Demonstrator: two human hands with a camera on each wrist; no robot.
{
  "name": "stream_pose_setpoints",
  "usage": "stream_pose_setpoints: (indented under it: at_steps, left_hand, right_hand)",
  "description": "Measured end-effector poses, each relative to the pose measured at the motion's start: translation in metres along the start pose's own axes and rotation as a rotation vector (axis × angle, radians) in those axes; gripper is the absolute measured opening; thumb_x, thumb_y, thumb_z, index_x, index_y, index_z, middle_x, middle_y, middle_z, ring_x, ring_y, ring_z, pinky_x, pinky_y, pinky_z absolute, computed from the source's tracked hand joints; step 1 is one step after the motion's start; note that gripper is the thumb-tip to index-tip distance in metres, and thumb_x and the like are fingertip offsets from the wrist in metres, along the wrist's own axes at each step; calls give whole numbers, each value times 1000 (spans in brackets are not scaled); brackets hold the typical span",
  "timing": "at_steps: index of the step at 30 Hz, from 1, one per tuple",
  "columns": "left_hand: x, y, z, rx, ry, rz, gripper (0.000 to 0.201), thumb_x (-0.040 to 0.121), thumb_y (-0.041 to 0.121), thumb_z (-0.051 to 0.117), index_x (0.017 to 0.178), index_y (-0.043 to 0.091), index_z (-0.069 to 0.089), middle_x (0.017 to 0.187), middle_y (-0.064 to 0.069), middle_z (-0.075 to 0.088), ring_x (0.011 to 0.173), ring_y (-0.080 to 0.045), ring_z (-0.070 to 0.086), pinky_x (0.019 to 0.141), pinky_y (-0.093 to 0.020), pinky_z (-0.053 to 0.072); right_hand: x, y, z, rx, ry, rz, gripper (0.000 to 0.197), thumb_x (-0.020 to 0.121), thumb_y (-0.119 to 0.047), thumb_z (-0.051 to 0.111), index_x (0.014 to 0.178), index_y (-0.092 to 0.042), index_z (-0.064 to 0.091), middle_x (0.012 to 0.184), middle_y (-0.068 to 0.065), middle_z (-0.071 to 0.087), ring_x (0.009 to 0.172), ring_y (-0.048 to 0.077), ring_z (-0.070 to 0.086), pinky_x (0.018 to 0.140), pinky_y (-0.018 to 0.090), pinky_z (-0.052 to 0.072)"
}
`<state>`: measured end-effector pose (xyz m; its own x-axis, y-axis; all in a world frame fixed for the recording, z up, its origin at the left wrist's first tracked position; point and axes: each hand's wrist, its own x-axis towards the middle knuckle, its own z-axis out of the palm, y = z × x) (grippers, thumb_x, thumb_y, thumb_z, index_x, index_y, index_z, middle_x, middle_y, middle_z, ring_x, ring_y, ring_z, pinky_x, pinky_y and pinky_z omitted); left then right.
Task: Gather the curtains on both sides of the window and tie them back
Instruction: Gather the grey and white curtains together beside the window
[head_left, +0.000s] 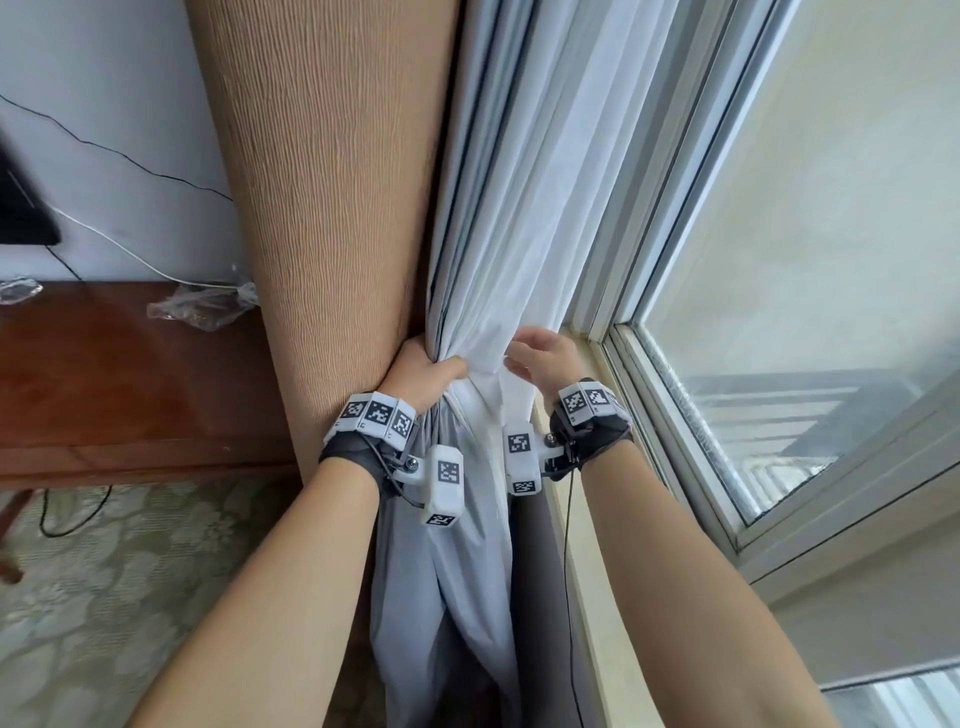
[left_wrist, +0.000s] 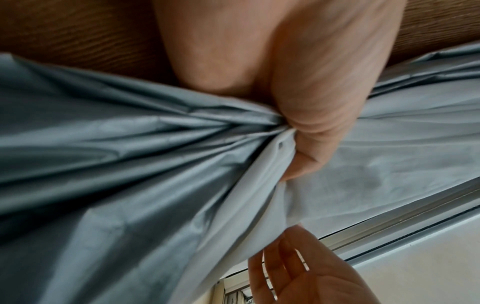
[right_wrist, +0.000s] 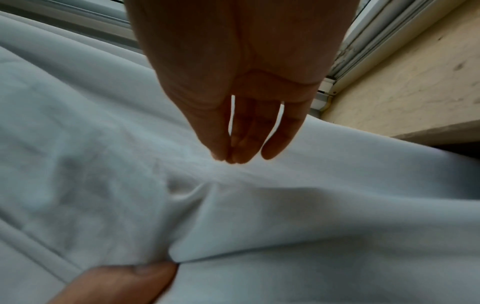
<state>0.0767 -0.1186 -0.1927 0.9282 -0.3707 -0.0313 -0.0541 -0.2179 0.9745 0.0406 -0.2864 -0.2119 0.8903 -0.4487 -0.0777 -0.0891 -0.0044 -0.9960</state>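
Note:
A pale grey-white curtain hangs beside a ribbed tan curtain at the left of the window. My left hand grips the pale curtain bunched at waist height, with the tan curtain behind the hand. In the left wrist view the left hand squeezes the pleats of the pale curtain together, tan curtain above. My right hand is at the bunch's window-side edge. Its straight fingers touch the pale curtain without holding it. No tie-back shows.
A dark wooden table with crumpled plastic wrap stands left of the curtains, cables running along the wall above it. The window frame and cream sill lie close on the right. Patterned carpet covers the floor.

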Motion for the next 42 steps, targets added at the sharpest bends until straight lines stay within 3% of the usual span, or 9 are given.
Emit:
stream_pose_setpoints:
  at_steps: [3, 7, 10, 15, 23, 31, 35, 39, 42]
  left_hand:
    - [-2, 2, 0, -5, -30, -10, 28, 77, 1, 64, 102, 12, 62, 101, -9, 65, 94, -23, 61, 86, -29, 48]
    - [-5, 7, -1, -64, -87, -64, 53, 51, 11, 58, 103, 5, 65, 98, -8, 68, 87, -21, 62, 77, -26, 50]
    - [-5, 9, -3, -51, -148, -139, 35, 53, 10, 59, 87, 8, 66, 87, -2, 66, 77, -18, 60, 68, -21, 48]
    - [-7, 12, -3, -107, -117, -125, 32, 59, 4, 62, 91, 7, 66, 88, -4, 67, 79, -19, 61, 67, -21, 50]
    - [13, -4, 13, 15, 110, 51, 41, 79, -4, 63, 120, 0, 61, 106, -10, 66, 97, -23, 62, 80, -23, 44]
    - [11, -10, 29, 127, -225, 84, 78, 56, 22, 80, 129, 17, 52, 116, 2, 67, 109, -10, 64, 95, -30, 51]
    - [9, -3, 28, -4, -33, 64, 55, 74, 6, 76, 127, 6, 58, 117, -4, 67, 108, -15, 63, 88, -24, 47]
    - [8, -1, 16, 44, -50, 4, 28, 76, -5, 64, 102, 7, 66, 99, -9, 67, 93, -22, 62, 82, -24, 45]
    - [7, 2, 8, 5, -50, -28, 25, 75, -8, 61, 89, 12, 63, 86, -2, 65, 83, -20, 60, 80, -25, 47]
  right_hand:
    - [2, 0, -5, -81, 130, -28, 34, 81, -1, 68, 112, -17, 62, 115, 3, 62, 107, 19, 57, 103, 46, 46]
    - [-1, -5, -6, 43, -47, 63, 80, 80, 0, 67, 148, -28, 34, 156, -1, 31, 142, 19, 30, 110, 48, 31]
    - [-9, -12, 1, 56, -221, 51, 41, 87, 2, 61, 123, -18, 62, 124, -1, 65, 113, 16, 60, 96, 38, 46]
    - [-3, -7, 2, -104, 1, -57, 12, 86, -4, 64, 84, -12, 73, 90, 19, 72, 80, 20, 64, 81, 37, 55]
    - [-28, -15, -18, -224, 49, -262, 32, 80, 0, 66, 62, -12, 42, 57, -1, 34, 50, 7, 30, 49, 18, 27]
    - [-38, -30, -7, -396, -161, -276, 16, 87, -5, 63, 78, 7, 60, 77, 17, 60, 76, 11, 53, 75, 23, 42]
    - [-42, -33, -3, -290, -238, -255, 16, 84, 4, 52, 78, 6, 66, 78, 10, 62, 79, 12, 56, 84, 27, 47]
    - [-23, -13, -12, -218, 77, -124, 37, 78, 1, 54, 110, -12, 66, 113, 4, 64, 110, 17, 57, 104, 47, 46]
    - [-21, -14, -9, -42, -90, 30, 58, 81, 2, 59, 133, -23, 49, 133, 0, 54, 123, 12, 51, 103, 33, 42]
